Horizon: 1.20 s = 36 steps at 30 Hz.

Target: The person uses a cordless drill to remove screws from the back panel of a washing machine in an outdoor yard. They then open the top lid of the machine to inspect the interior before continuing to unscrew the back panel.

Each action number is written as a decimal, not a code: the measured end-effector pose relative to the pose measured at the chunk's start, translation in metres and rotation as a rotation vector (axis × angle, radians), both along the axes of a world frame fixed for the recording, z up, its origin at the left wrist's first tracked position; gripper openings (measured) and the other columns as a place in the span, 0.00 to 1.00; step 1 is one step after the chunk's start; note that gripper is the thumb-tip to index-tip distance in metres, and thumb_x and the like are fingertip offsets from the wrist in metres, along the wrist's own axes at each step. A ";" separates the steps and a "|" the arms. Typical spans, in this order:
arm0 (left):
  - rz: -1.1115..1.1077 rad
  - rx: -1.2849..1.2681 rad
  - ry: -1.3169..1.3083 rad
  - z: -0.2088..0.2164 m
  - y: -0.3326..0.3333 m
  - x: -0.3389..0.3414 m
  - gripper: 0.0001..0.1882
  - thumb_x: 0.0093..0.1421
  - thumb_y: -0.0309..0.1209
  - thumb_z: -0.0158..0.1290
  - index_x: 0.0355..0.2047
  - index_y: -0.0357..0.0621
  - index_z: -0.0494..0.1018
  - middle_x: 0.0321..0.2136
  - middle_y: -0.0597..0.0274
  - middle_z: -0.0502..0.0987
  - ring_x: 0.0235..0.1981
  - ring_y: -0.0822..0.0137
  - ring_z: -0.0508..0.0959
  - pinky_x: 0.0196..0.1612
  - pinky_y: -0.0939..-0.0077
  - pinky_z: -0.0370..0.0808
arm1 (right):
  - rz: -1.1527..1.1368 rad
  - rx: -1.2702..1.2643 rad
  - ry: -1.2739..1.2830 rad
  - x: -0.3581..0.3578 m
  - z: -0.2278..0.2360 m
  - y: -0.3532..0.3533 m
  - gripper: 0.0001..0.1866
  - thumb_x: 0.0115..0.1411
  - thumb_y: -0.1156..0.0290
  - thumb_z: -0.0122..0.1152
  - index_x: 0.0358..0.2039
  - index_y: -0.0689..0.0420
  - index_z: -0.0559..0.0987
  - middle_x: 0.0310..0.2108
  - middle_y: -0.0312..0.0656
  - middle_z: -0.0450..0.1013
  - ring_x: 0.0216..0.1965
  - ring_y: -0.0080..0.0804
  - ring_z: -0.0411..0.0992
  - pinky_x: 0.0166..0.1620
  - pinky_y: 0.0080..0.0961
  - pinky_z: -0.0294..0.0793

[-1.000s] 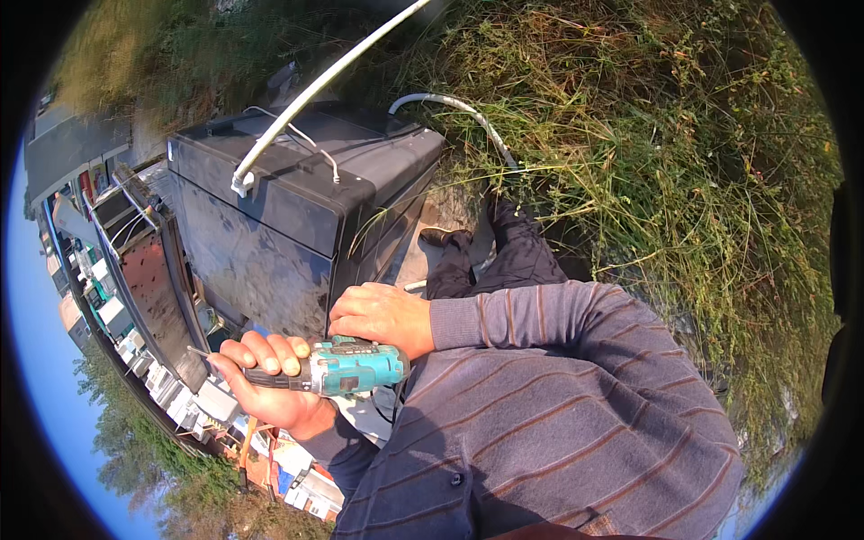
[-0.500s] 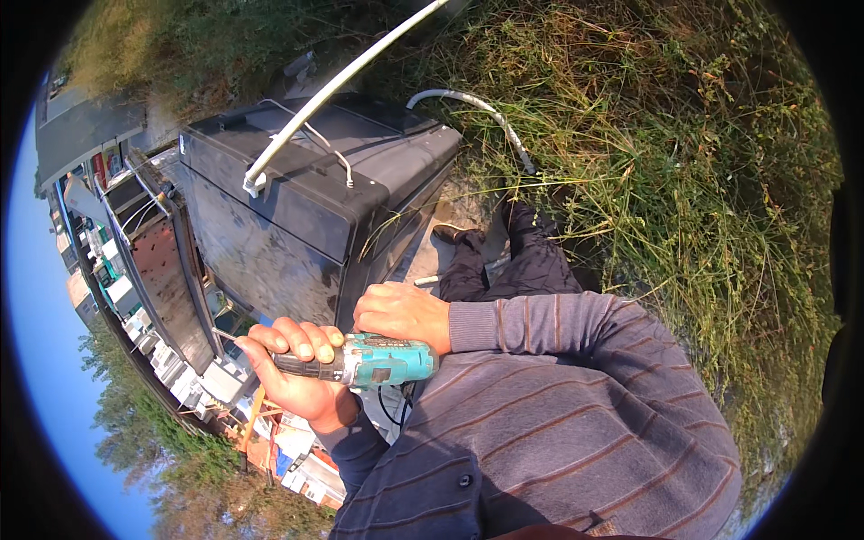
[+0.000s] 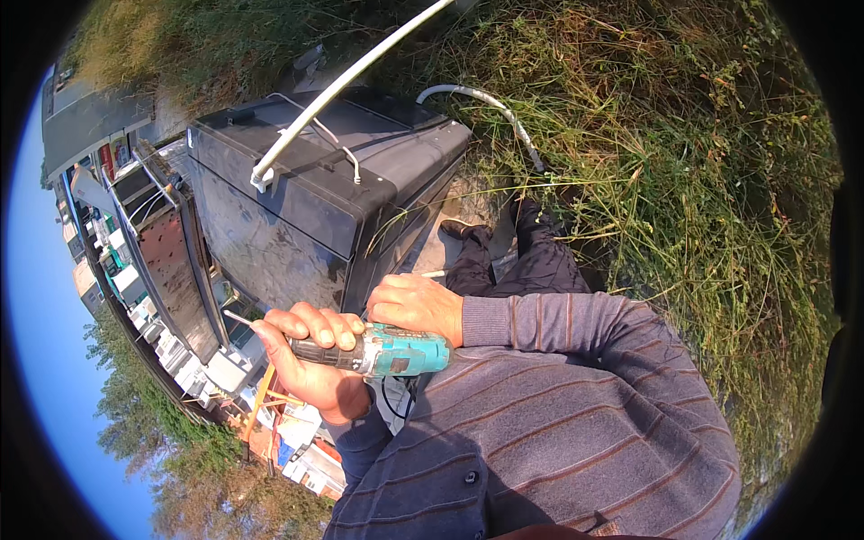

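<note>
A teal cordless drill (image 3: pixel 382 352) is gripped w/ both hands. The left hand (image 3: pixel 306 360) is wrapped tight round the dark chuck end, fingers curled over it, the bit (image 3: pixel 239 318) sticking out past the knuckles. The right hand (image 3: pixel 416 306) is closed over the drill's rear body, just beside the left. A black cabinet (image 3: pixel 306 211) is seen directly beyond both hands, w/ a white pipe (image 3: pixel 342 85) across its top.

Dry and green grass (image 3: pixel 684 162) is seen across the upper right, lit by strong sunlight. Blue sky (image 3: pixel 45 360) is shown along the left rim, with trees (image 3: pixel 153 441) below it. A grey building (image 3: pixel 90 121) is set at upper left.
</note>
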<state>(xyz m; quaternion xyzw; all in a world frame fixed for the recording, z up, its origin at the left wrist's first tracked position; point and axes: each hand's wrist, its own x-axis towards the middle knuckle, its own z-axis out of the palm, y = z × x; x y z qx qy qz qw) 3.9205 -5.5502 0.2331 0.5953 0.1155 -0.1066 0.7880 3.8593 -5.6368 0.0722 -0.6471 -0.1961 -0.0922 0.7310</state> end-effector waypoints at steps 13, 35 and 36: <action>0.056 0.089 0.011 0.007 -0.007 -0.003 0.25 0.80 0.52 0.31 0.31 0.50 0.64 0.20 0.65 0.68 0.18 0.64 0.73 0.31 0.60 0.79 | 0.051 -0.003 -0.011 0.005 0.005 -0.003 0.16 0.52 0.62 0.66 0.39 0.57 0.78 0.40 0.42 0.75 0.42 0.44 0.74 0.45 0.37 0.77; 0.180 -0.019 0.009 0.006 0.040 -0.025 0.25 0.79 0.53 0.34 0.30 0.52 0.64 0.19 0.67 0.68 0.17 0.66 0.71 0.29 0.61 0.77 | 0.150 -0.238 -0.107 0.001 0.013 0.013 0.17 0.50 0.61 0.63 0.38 0.57 0.76 0.36 0.42 0.70 0.40 0.45 0.71 0.41 0.38 0.73; 0.178 -0.018 0.008 0.007 0.041 -0.025 0.25 0.79 0.53 0.34 0.30 0.52 0.64 0.19 0.67 0.67 0.17 0.67 0.71 0.29 0.62 0.76 | 0.153 -0.244 -0.102 0.001 0.014 0.014 0.17 0.50 0.61 0.63 0.39 0.57 0.76 0.37 0.43 0.71 0.41 0.45 0.71 0.42 0.38 0.73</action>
